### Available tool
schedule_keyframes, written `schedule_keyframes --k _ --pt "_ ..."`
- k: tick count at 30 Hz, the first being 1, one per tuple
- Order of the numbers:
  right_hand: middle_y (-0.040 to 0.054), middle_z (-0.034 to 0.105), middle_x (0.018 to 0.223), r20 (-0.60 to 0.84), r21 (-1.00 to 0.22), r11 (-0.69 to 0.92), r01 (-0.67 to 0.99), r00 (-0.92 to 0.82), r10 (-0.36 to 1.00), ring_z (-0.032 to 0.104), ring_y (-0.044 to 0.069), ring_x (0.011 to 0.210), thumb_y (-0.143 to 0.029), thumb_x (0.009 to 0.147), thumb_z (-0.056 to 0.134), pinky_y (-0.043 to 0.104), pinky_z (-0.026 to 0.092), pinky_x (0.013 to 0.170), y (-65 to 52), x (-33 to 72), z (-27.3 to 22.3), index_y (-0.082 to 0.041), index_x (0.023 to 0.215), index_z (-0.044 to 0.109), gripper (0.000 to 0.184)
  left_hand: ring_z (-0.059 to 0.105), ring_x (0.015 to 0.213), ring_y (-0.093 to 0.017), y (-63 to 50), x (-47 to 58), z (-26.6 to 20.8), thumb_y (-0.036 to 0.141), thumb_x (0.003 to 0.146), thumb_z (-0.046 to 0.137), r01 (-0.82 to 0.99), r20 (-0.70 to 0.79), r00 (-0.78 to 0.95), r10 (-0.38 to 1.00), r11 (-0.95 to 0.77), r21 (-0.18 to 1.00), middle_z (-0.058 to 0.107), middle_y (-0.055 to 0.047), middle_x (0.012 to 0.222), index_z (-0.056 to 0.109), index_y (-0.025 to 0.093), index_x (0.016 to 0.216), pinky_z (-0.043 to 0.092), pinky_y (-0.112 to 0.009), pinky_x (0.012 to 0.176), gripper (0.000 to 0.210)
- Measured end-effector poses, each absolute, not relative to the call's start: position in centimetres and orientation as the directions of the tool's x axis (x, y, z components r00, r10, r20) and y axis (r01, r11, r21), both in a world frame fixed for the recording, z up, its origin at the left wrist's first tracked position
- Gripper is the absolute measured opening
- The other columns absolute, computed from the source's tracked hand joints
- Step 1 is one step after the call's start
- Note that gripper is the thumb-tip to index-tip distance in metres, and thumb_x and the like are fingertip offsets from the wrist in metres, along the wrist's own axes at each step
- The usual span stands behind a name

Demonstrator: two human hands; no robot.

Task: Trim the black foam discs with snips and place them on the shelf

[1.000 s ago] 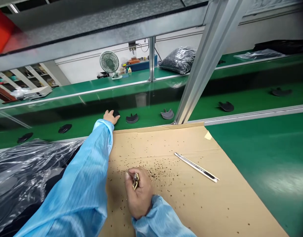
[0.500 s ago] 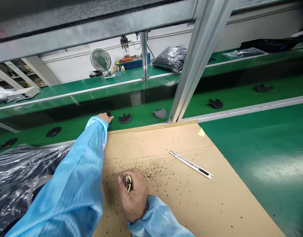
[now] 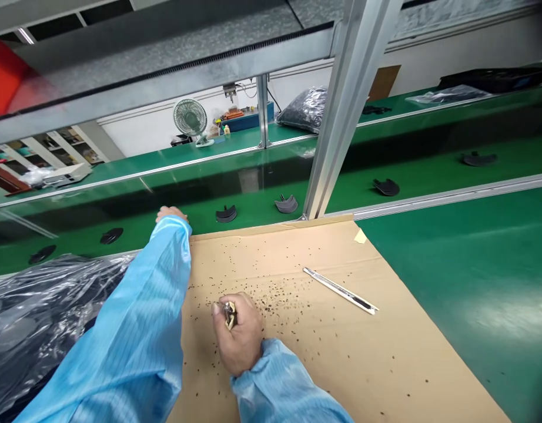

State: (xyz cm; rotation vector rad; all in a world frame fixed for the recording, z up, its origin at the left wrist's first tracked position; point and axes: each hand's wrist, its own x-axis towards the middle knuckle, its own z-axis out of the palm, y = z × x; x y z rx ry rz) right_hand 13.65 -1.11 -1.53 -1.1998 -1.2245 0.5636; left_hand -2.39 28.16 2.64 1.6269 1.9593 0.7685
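Left hand (image 3: 171, 214) has slid leftward beyond the far edge of the cardboard sheet (image 3: 341, 376)

Half a second ago a dark part showed beside its fingers; now no such part is visible there. Whether it is hidden under the palm or lies elsewhere cannot be told. The fingers are mostly out of sight behind the back of the hand, so how far they are spread, and whether they have hold of anything, cannot be told either. I judge the reach over the green strip (image 3: 257, 205) to be the step in hand.

Other black curved pieces (image 3: 227, 214) lie on that strip, past the cardboard sheet's far edge: two just beyond it, others well off to its left and right.

Little has changed with the right hand (image 3: 241, 343). It rests over the middle of the cardboard sheet, fingers curled tightly round a hand tool (image 3: 230, 316) with yellowish edges; the tool seems idle. Dark bits (image 3: 270, 304) are strewn across the sheet, and a slim white knife (image 3: 340, 291) lies on its right half.

No brand or label can be read; any marking on the knife is too small.
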Motion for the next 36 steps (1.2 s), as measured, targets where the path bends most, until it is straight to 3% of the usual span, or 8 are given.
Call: schedule_keyframes --k 3,8,16,19,22,25,29,36 --pt "0.0011 0.055 0.069 0.41 -0.905 0.337 0.259 0.325 0.852 0.049 0.016 0.067 -0.024 0.082 0.054 0.028 0.036 0.063 -1.0 13.6 -1.7 -0.018 0.076 0.057 0.008 0.03 0.128 -0.042 29.0 1.2 2.6 0.028 0.074 0.071 0.806 0.076 -0.255 0.964 0.169 0.567 0.042 -0.023 0.129 0.052 0.005 0.107 0.033 -0.047 0.099 0.043" --pt "0.0006 0.054 0.067 0.409 -0.907 0.328 0.265 0.362 0.838 0.049 0.016 0.065 -0.026 0.082 0.053 0.028 0.036 0.062 -0.8 13.5 -1.8 -0.018 0.074 0.056 0.011 0.053 0.109 -0.035 28.8 7.4 1.4 0.043 0.063 0.077 0.924 -0.003 -0.103 0.995 0.097 0.37 0.054 -0.02 0.115 0.058 0.013 0.107 0.039 -0.041 0.092 0.056" --pt "0.0042 0.059 0.081 0.285 -0.957 0.215 0.195 0.482 0.829 0.055 0.02 0.074 -0.038 0.076 0.057 0.032 0.042 0.068 -0.4 13.0 -2.9 -0.018 0.095 0.055 0.027 0.056 0.105 -0.023 24.7 8.8 3.3 0.014 0.067 0.071 0.858 0.272 -0.087 0.958 -0.066 0.509 0.06 -0.009 0.108 0.05 0.023 0.123 0.039 -0.031 0.092 0.06" --pt "0.0096 0.059 0.098 0.237 -0.971 0.179 0.16 0.529 0.815 0.056 0.024 0.088 -0.04 0.071 0.06 0.036 0.044 0.078 0.0 13.0 -3.4 -0.017 0.108 0.048 0.045 0.059 0.097 -0.022 22.2 8.3 4.7 0.008 0.064 0.07 0.564 0.264 -0.2 0.944 -0.11 0.819 0.065 -0.006 0.095 0.056 0.019 0.114 0.042 -0.033 0.09 0.052" --pt "0.0126 0.056 0.107 0.24 -0.97 0.177 0.166 0.548 0.801 0.054 0.026 0.098 -0.043 0.07 0.06 0.039 0.043 0.085 0.7 13.1 -3.9 -0.018 0.109 0.045 0.049 0.062 0.087 -0.021 18.0 6.9 5.5 0.011 0.066 0.069 0.299 0.153 -0.251 0.956 -0.073 0.951 0.066 -0.007 0.089 0.063 0.014 0.095 0.046 -0.033 0.084 0.03" --pt "0.0119 0.056 0.101 0.278 -0.958 0.189 0.217 0.529 0.802 0.053 0.027 0.098 -0.046 0.072 0.061 0.041 0.043 0.086 1.1 13.2 -4.0 -0.018 0.101 0.048 0.042 0.063 0.082 -0.019 12.0 4.8 5.8 0.018 0.069 0.07 0.153 0.105 -0.196 0.975 -0.076 0.985 0.067 -0.008 0.087 0.064 0.013 0.089 0.05 -0.033 0.078 0.021" --pt "0.0123 0.057 0.098 0.347 -0.929 0.25 0.271 0.413 0.842 0.054 0.026 0.095 -0.046 0.08 0.056 0.042 0.044 0.085 0.5 13.7 -3.2 -0.016 0.105 0.053 0.039 0.063 0.077 -0.02 4.5 1.7 4.8 0.031 0.064 0.079 -0.322 -0.025 0.002 1.0 0.024 0.946 0.066 -0.01 0.089 0.063 0.012 0.09 0.053 -0.035 0.07 0.036" --pt "0.0117 0.058 0.103 0.61 -0.671 0.516 0.532 0.0 0.793 0.053 0.024 0.096 -0.033 0.088 0.049 0.038 0.043 0.088 -1.5 15.6 -1.2 -0.015 0.123 0.052 0.04 0.052 0.055 -0.007 0.5 -0.7 0.2 0.03 0.065 0.079 -0.563 -0.168 -0.153 0.974 0.054 0.825 0.058 -0.001 0.077 0.059 0.016 0.092 0.043 -0.017 0.046 0.036"
